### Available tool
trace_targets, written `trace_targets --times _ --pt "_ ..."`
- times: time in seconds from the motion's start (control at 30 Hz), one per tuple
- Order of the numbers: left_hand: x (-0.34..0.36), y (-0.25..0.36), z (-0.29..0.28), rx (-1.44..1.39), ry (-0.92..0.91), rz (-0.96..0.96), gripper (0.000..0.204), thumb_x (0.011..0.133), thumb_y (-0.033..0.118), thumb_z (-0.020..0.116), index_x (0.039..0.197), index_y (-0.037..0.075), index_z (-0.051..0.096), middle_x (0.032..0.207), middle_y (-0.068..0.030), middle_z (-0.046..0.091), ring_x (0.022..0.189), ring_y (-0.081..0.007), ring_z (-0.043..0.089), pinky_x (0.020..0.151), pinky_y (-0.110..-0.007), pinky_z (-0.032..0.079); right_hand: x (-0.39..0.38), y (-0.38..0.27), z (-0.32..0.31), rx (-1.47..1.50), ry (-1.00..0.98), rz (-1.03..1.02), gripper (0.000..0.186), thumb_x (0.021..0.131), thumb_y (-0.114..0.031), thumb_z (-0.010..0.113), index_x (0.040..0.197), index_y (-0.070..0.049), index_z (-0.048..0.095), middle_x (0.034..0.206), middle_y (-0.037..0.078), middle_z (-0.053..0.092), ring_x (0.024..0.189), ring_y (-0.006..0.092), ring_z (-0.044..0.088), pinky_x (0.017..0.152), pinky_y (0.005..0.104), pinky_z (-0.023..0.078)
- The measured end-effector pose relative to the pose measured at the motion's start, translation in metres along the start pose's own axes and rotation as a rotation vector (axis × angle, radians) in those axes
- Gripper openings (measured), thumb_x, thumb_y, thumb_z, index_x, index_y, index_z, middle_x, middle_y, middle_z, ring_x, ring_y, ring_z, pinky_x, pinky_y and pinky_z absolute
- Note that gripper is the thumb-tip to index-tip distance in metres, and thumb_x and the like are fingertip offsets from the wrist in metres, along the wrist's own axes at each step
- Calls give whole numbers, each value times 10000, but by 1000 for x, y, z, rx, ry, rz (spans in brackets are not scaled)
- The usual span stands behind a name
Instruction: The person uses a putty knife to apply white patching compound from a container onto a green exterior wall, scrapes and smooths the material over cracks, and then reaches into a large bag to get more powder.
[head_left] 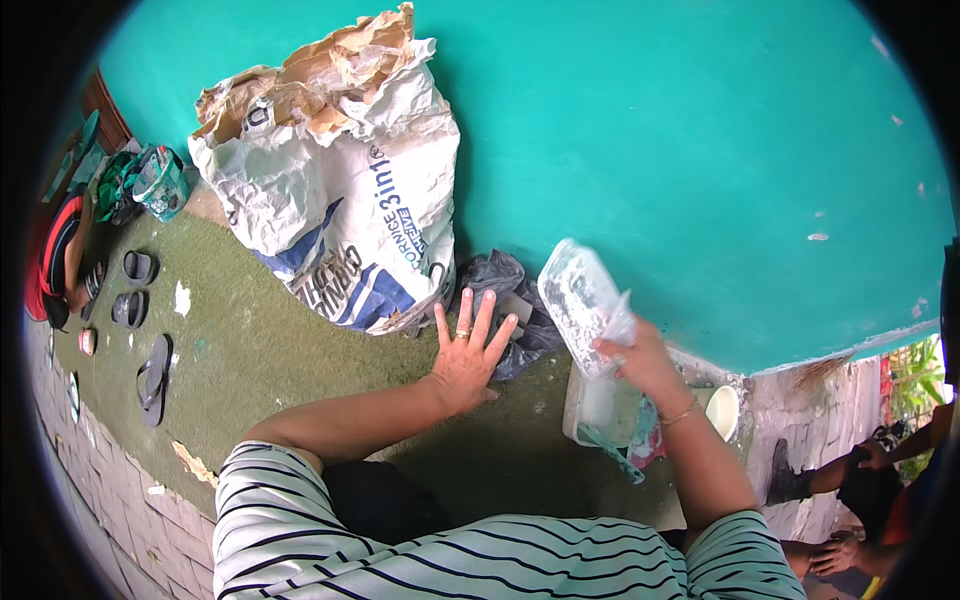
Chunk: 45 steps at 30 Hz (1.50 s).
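Note:
My left hand [466, 352] is open, its fingers spread and a ring on one of them. It is nearest to a dark plastic bag [536, 328] lying at the foot of the wall. My right hand [643, 362] grips a see-through plastic container [578, 282] by its near end. White residue coats this container, which is tilted and raised off the floor. Partly behind my right forearm, a translucent tub [602, 415] rests on the floor. A teal-stained stick-like tool [612, 456] leans at it. Left of the dark bag stands a large crumpled white paper sack [390, 200], torn open at its top.
A teal wall [700, 150] rises in front. Beside my right forearm is a cream plastic container [722, 411]. Several dark sandals [154, 380] and a stained bucket [160, 184] are at left, near a person's leg [76, 260]. Other people's limbs [840, 550] show at right.

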<state>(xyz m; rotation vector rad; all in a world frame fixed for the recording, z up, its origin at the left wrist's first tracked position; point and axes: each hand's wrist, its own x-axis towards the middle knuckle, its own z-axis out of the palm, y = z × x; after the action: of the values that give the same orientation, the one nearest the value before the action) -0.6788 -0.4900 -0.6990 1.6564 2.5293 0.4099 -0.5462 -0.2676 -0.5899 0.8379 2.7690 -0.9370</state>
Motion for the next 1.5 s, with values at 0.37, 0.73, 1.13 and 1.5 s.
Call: trace_targets --times 0.37,0.73,1.13,1.5 --pt "75 0 3 -315 -51 -228 1086 789 345 745 1492 -49 18 1433 -344 285 1102 -426 580 943 -397 484 1 23 5 -187 201 -17 501 792 -184 724 1232 -3 567 1075 251 655 1029 402 614 909 453 476" --pt "178 -59 70 -928 -177 -1141 282 878 168 601 1042 -56 655 1156 -263 630 896 -403 687 590 -423 595 -44 53 -34 339 157 118 395 803 -141 724 1158 -8 615 982 103 691 863 190 659 689 349 534" --pt "77 -6 -98 -288 -376 -467 805 843 424 657 1362 -80 303 1216 -236 604 1130 -366 595 964 -402 469 -50 -38 -57 1147 -70 7 399 844 -111 710 1196 0 559 970 93 673 761 179 677 511 283 528" --pt "-47 -81 -242 303 1398 -363 792 726 257 809 1333 -33 391 1359 -268 370 1288 -393 371 1020 -498 358 -15 -168 -69 715 282 -566 455 851 -90 711 1247 45 530 983 72 653 883 108 605 748 278 503"
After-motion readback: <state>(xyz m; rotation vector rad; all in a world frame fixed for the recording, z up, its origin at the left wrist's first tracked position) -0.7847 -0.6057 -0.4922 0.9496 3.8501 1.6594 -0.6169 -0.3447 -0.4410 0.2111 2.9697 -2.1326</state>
